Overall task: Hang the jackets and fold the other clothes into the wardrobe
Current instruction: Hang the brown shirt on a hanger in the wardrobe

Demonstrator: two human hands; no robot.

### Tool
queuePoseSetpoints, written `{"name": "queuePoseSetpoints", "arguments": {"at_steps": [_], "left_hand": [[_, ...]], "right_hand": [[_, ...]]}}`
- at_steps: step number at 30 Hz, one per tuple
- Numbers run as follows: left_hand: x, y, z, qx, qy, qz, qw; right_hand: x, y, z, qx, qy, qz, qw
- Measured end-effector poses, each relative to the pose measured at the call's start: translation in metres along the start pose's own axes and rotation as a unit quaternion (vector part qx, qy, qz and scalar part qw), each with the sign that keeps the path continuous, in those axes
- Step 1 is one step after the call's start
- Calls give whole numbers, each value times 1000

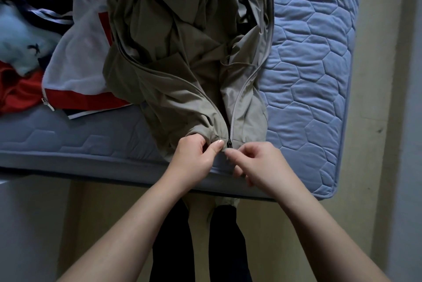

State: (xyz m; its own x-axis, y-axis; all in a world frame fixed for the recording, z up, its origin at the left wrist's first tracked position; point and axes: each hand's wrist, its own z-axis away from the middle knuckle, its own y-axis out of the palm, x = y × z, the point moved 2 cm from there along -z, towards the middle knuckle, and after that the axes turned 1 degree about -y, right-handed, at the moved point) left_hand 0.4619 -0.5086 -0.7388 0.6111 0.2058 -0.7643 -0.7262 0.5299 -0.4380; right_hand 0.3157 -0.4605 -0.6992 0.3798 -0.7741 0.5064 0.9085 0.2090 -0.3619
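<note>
Jacket (182,57) hem at mattress (308,76) edge; both hands pinch zipper (229,143)

blue quilted mattress (315,57) | beige floor (374,99) | dark trouser legs (173,236)

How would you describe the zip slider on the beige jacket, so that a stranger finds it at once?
Start at the near edge of the blue mattress, where the beige jacket hangs over. Follow its two open zip tracks down to the hem, between the left hand and right hand. The slider is the small dark piece there, darker than the pale tracks.
</note>
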Motion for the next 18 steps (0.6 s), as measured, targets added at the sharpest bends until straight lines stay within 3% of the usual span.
{"name": "queuePoseSetpoints", "arguments": {"at_steps": [5, 10, 14, 18], "left_hand": [[1, -4, 1, 22, -3, -12, 1000], [1, -9, 1, 61, -1, -57, 997], [-2, -18, 0, 83, 2, -85, 993], [-5, -32, -5, 87, 16, -53, 995]], "right_hand": [[9, 1, 3, -39, -69, 182, 980], [14, -1, 5, -101, -197, 397, 891], [19, -6, 4, -151, -333, 425, 828], [35, -12, -2, -178, -387, 455, 782]]}}
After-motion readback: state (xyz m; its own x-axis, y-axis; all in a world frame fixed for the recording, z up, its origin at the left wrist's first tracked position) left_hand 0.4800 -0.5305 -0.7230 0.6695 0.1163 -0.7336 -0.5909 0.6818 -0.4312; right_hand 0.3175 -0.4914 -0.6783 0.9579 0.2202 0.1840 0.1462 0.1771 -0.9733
